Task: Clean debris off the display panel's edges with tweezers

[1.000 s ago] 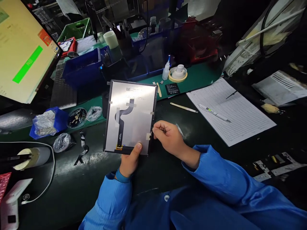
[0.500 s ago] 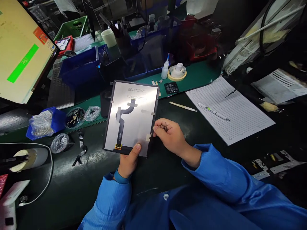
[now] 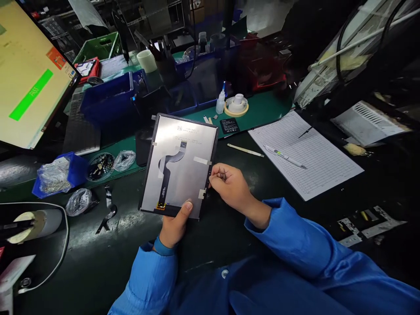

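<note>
My left hand [image 3: 175, 225] grips a tablet-sized display panel [image 3: 187, 179] by its lower edge, the thumb pressed on its silvery back. A dark ribbon cable [image 3: 166, 177] runs down that back, with pale tape strips near it and along the right edge. At the panel's right edge is my right hand [image 3: 231, 186], its thumb and index finger pinched together. Thin dark lines show among its curled fingers; what they belong to is too small to make out. A loose dark flex cable [image 3: 110, 210] lies on the table to the left.
Farther right lie a gridded paper sheet [image 3: 315, 162] with a pen [image 3: 285, 156] on it, and a pale thin stick [image 3: 245, 150]. Behind the panel stand a dropper bottle [image 3: 221, 103], tape rolls [image 3: 236, 105] and blue bins [image 3: 106, 96]. A monitor [image 3: 29, 65] rises at left.
The view has shifted slightly, so the surroundings sit a little farther left. The panel is tilted slightly differently, and its back looks less bright. Both hands keep nearly the same places on it.
</note>
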Action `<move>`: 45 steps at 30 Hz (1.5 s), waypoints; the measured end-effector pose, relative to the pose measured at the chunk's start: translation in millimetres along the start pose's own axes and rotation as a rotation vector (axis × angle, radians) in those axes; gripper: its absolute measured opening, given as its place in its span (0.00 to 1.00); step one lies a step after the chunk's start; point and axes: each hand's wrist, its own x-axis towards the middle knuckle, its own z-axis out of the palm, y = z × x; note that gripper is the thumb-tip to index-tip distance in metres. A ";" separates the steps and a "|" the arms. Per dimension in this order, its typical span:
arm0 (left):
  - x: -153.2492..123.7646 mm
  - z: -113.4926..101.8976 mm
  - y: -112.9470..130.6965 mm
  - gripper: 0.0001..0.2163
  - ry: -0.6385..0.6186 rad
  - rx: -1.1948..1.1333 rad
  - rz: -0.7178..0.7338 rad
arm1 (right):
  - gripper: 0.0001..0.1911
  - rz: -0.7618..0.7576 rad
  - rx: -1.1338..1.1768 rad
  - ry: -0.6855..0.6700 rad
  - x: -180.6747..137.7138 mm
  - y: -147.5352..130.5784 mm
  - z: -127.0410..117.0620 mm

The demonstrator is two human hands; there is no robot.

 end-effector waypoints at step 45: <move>8.5 15.5 8.6 0.29 0.027 -0.345 0.014 | 0.07 0.100 0.040 -0.249 -14.6 0.7 8.9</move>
